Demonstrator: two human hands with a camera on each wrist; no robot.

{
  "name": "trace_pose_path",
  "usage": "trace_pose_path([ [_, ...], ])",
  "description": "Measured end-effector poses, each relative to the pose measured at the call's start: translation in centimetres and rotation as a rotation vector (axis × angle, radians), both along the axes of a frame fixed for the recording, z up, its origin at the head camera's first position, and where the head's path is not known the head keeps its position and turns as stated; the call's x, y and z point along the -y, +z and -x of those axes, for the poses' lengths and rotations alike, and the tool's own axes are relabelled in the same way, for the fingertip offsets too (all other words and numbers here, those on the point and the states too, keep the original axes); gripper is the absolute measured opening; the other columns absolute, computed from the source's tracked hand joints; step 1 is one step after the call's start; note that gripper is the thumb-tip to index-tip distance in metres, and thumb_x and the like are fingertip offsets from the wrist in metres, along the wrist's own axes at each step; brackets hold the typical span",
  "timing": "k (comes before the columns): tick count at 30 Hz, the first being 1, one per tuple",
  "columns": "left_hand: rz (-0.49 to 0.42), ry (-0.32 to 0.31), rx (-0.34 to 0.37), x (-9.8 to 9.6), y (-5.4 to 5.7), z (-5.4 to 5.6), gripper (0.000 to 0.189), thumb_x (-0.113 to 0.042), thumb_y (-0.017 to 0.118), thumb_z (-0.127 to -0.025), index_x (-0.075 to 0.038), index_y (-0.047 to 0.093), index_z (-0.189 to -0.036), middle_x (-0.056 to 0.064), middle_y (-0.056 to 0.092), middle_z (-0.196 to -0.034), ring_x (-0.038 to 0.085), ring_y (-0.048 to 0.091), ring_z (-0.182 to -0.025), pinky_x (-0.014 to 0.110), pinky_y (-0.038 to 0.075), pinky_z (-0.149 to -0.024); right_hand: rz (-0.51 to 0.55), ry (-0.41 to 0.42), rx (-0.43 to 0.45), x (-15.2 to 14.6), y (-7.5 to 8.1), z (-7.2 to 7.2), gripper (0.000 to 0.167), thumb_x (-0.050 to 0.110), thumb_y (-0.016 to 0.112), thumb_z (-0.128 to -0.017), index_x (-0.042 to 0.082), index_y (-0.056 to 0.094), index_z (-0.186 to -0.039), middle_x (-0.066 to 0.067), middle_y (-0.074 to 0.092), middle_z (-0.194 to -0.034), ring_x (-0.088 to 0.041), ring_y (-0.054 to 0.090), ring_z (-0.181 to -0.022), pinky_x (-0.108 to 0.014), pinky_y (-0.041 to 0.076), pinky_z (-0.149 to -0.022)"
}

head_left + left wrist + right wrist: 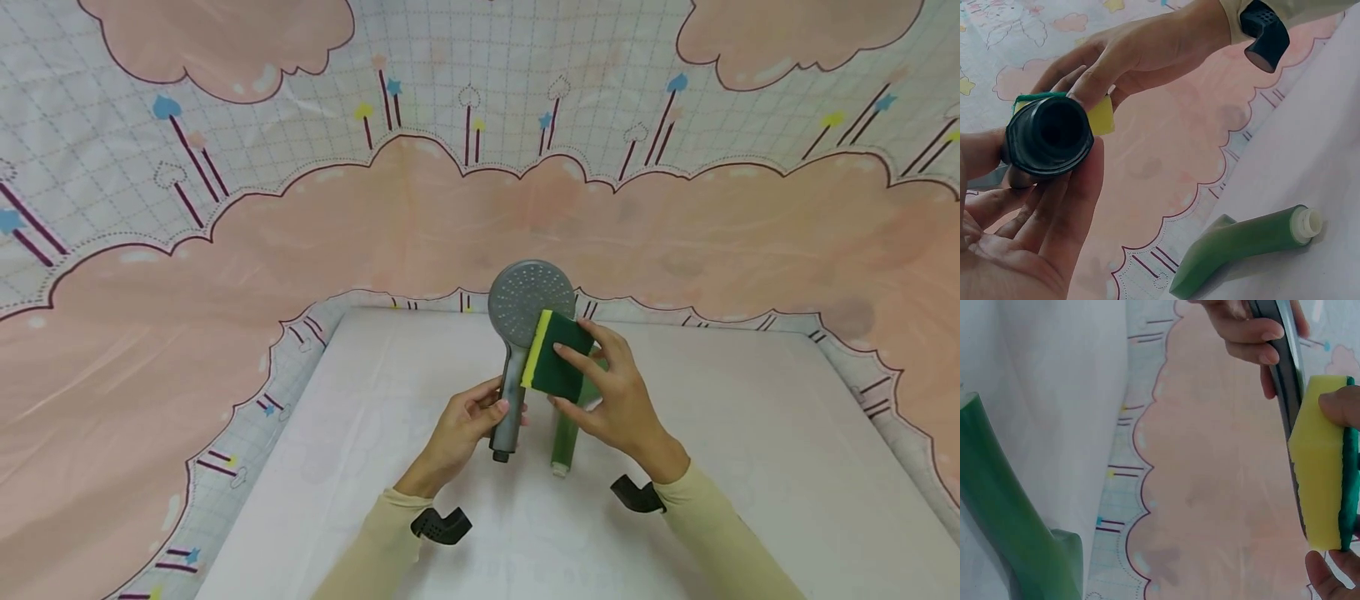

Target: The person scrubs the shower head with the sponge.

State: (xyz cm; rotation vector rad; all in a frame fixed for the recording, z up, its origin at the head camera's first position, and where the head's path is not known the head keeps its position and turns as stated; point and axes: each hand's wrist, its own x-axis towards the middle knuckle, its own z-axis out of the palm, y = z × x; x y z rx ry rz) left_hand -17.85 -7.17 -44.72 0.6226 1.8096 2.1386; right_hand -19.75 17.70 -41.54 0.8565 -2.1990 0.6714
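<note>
My left hand (461, 425) grips the handle of a grey shower head (527, 298), held upright with its round, dotted face toward the head camera. My right hand (618, 408) pinches a sponge (564, 357) by its edges, yellow foam on one side and dark green scouring layer on the other. In the right wrist view, the foam (1319, 462) lies against the shower head's edge. The left wrist view looks into the dark open end of the handle (1050, 134). Fingers behind the handle are partly hidden.
Behind the right hand, a green angled handle (564, 446) with a white end lies on the white table (712, 417); the sponge and hand partly cover it in the head view. A patterned pink and white cloth (420, 225) hangs behind the table.
</note>
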Motion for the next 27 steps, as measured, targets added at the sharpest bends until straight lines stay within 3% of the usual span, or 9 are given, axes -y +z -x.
trace_pose_path([
  [7,0.013,0.011,0.029,0.0,-0.1,0.3,0.051,-0.026,0.05,-0.103,-0.005,0.039,-0.149,0.038,0.055,-0.125,0.013,0.069,-0.1,0.031,0.055,-0.088,-0.023,0.009,0.031,0.2,-0.2,-0.3,0.075,0.027,0.09,-0.064,0.016,0.062,-0.133,-0.02,0.04,-0.151,-0.038,0.04,-0.134,-0.047,0.055,-0.085],
  [15,0.001,0.041,0.078,-0.1,-0.4,0.7,0.054,-0.028,0.054,-0.102,-0.005,0.041,-0.148,0.023,0.055,-0.138,0.014,0.069,-0.103,0.031,0.052,-0.096,-0.063,0.052,0.058,0.7,-0.3,-0.6,0.072,0.03,0.09,-0.066,0.018,0.063,-0.132,-0.018,0.04,-0.15,-0.038,0.041,-0.133,-0.048,0.055,-0.087],
  [22,0.017,0.108,0.091,-0.1,-0.6,0.7,0.054,-0.026,0.055,-0.101,-0.002,0.041,-0.147,0.021,0.052,-0.143,0.009,0.064,-0.112,0.028,0.054,-0.091,-0.119,0.096,0.089,1.2,-0.2,-1.2,0.067,0.035,0.087,-0.069,0.021,0.064,-0.13,-0.016,0.042,-0.15,-0.037,0.041,-0.133,-0.055,0.053,-0.093],
  [27,-0.002,0.114,0.104,-0.2,-0.7,0.9,0.054,-0.026,0.054,-0.102,-0.001,0.04,-0.148,0.023,0.052,-0.142,0.008,0.064,-0.111,0.026,0.054,-0.091,-0.154,0.125,0.117,1.6,-0.3,-1.6,0.066,0.04,0.086,-0.07,0.024,0.064,-0.131,-0.013,0.041,-0.152,-0.035,0.042,-0.134,-0.055,0.051,-0.096],
])
